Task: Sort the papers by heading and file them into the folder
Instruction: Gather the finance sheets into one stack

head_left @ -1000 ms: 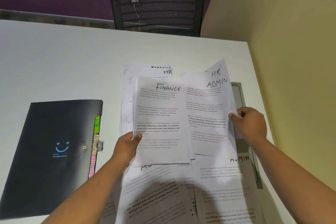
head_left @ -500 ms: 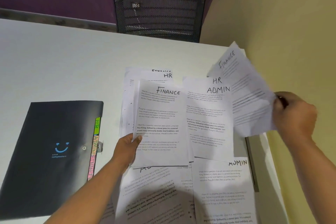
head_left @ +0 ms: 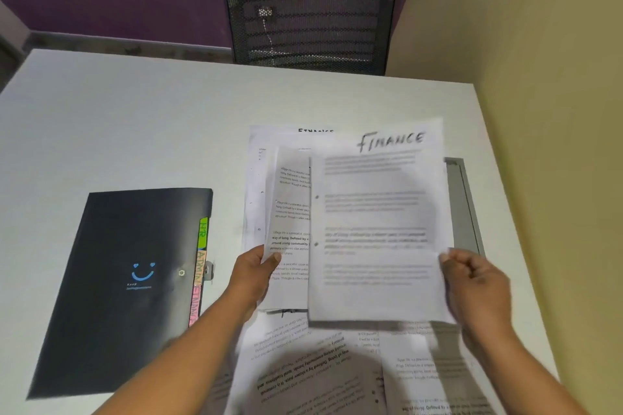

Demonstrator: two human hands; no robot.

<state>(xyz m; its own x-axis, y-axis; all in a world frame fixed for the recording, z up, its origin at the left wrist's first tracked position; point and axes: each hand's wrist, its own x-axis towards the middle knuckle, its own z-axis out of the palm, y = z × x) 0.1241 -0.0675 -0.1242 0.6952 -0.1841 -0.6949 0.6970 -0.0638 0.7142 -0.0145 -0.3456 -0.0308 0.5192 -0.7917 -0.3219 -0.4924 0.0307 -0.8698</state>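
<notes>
Head view: a person sorts papers at a white table (head_left: 135,128); the sheets lie toward its right edge.
Step in hand: sorting by heading, as judged; no filing is under way.
Right hand (head_left: 472,283): fingers curled, pinching the right edge of a finance sheet (head_left: 374,229) held over the pile.
Left hand (head_left: 251,274): thumb on top, pinching the lower left edge of a second sheet (head_left: 290,212); its heading is hidden.
Folder (head_left: 118,280): black, closed, flat near the table's left edge, its tabs (head_left: 200,266) facing the papers.
Next move, as judged: lay the finance sheet with its like, edges squared; the folder must be opened before filing.
Count: one folder; three tabs (green HR, orange ADMIN, pink partly hidden); two held sheets; several overlapping loose sheets (head_left: 303,364), exact number not discernible; one chair (head_left: 310,7) at the far edge.
</notes>
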